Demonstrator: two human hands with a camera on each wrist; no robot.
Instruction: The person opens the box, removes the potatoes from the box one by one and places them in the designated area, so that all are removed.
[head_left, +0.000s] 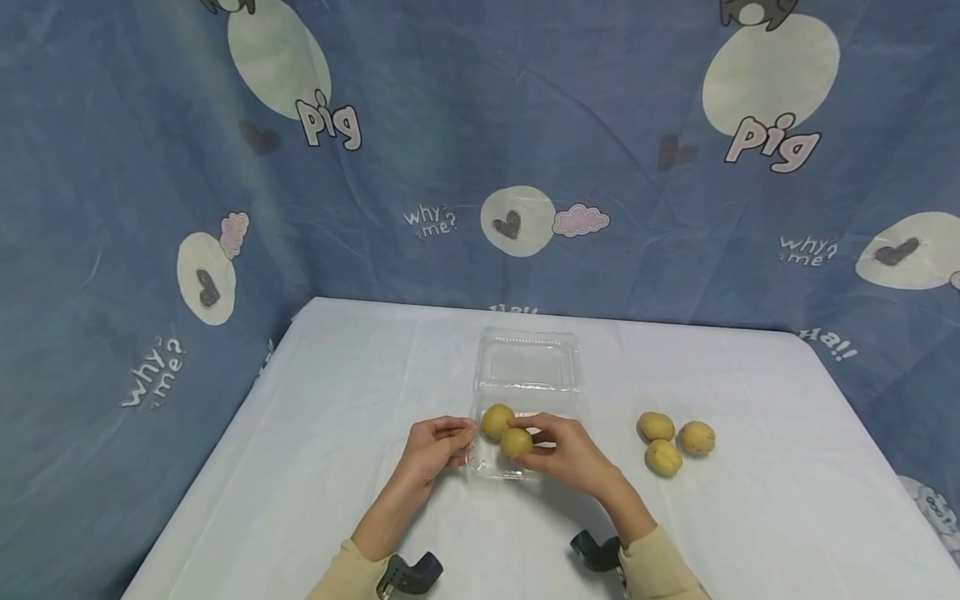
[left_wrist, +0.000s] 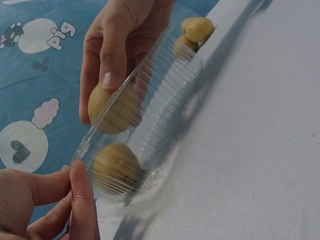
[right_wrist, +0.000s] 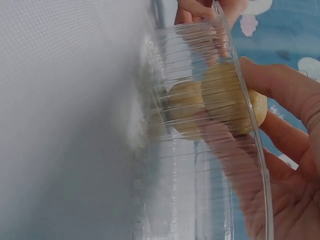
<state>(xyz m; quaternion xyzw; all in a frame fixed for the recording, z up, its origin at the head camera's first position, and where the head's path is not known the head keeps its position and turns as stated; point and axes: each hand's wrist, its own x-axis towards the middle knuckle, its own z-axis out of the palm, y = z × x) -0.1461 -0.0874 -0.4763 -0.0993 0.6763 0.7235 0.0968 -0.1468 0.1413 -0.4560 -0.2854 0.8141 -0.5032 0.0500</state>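
Note:
A clear plastic clamshell box (head_left: 486,469) lies on the table with its lid (head_left: 528,360) folded back, away from me. My left hand (head_left: 429,452) pinches the box's left rim between thumb and fingers. In my right hand (head_left: 567,452) is a round yellow fruit (head_left: 515,442), gripped by thumb and fingertips at the box's near side, partly below the rim in the left wrist view. Another yellow fruit (left_wrist: 116,164) rests on the box floor near the left hand. Through the ribbed wall (right_wrist: 190,55), the right wrist view shows both fruits close together.
Three more yellow fruits (head_left: 663,457) sit clustered on the white tablecloth (head_left: 780,500), right of the box. A blue printed curtain (head_left: 420,275) hangs behind the table and along its left side. Dark wrist-worn devices (head_left: 596,552) stick out from the sleeves.

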